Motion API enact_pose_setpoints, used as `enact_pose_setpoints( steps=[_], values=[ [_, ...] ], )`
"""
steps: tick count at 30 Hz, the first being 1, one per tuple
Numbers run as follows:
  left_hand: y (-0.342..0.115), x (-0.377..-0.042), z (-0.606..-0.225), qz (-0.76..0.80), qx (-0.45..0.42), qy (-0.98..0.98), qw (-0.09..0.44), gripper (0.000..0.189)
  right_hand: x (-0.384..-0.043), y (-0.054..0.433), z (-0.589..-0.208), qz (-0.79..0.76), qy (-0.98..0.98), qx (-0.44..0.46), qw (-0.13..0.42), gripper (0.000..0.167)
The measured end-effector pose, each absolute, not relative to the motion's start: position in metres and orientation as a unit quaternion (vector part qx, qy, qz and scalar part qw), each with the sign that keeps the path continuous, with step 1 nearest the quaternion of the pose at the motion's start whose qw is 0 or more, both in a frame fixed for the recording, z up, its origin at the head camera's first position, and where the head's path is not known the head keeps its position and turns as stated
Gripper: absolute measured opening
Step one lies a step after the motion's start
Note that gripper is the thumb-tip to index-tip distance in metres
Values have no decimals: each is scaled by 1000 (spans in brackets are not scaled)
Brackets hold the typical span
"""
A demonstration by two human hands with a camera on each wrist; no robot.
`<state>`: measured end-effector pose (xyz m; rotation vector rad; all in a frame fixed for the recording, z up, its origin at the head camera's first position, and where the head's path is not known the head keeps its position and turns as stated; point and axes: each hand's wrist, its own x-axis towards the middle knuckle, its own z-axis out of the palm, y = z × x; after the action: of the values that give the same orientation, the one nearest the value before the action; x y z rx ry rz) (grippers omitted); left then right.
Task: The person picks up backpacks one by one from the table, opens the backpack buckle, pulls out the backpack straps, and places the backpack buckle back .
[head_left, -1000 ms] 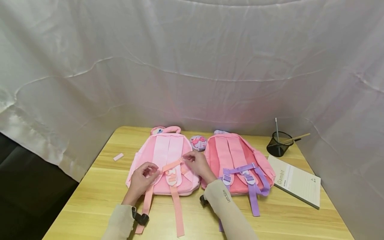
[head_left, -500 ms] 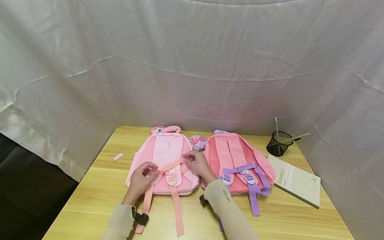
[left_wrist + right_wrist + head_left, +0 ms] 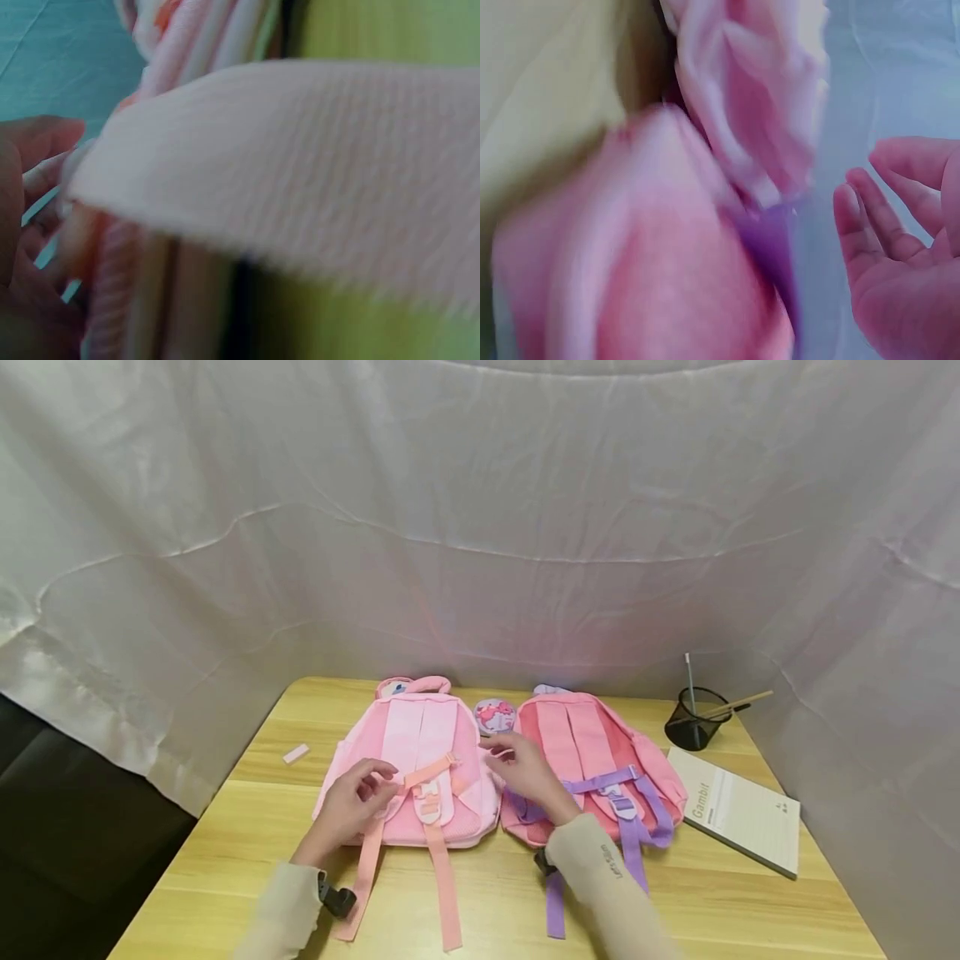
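Note:
A light pink backpack lies back side up on the table, its peach straps trailing toward the front edge. Across its lower part, a short peach strap lies over a buckle. My left hand is at the backpack's left side, fingertips close to that strap's left end; the left wrist view shows thumb and fingers apart. Between the two bags hovers my right hand, fingers loosely bent and holding nothing. Beside it lies a coral-pink backpack with purple straps, partly hidden by my right arm.
A round patterned pouch sits between the bags at the back. At right stand a black mesh pen cup with pencils and a notepad. A small pale pink block lies at left. Curtains surround the table.
My right hand has drawn back from the peach strap's right end, moving right over the gap between the bags. My left hand stays nearly in place, its forearm shifted slightly left.

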<state>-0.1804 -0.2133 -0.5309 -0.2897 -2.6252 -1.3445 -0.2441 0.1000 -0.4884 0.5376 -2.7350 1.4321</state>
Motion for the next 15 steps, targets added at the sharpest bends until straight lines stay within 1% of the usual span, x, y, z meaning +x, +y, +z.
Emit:
enact_pose_setpoints(
  steps=[3,9,13,15],
  values=[
    [-221,-181,-521,-443,-110,-886,77,29,-236,125,-478,459,-873,167,9,24],
    [-232,-182,-505,-410,-134,-898,87,35,-223,178,-465,429,-884,181,36,28],
    [-232,-184,-497,-388,-146,-906,82,38,-212,214,-461,393,-901,175,56,29],
    [-232,-185,-493,-375,-152,-910,92,38,-208,229,-456,377,-908,171,63,29]
  ],
)
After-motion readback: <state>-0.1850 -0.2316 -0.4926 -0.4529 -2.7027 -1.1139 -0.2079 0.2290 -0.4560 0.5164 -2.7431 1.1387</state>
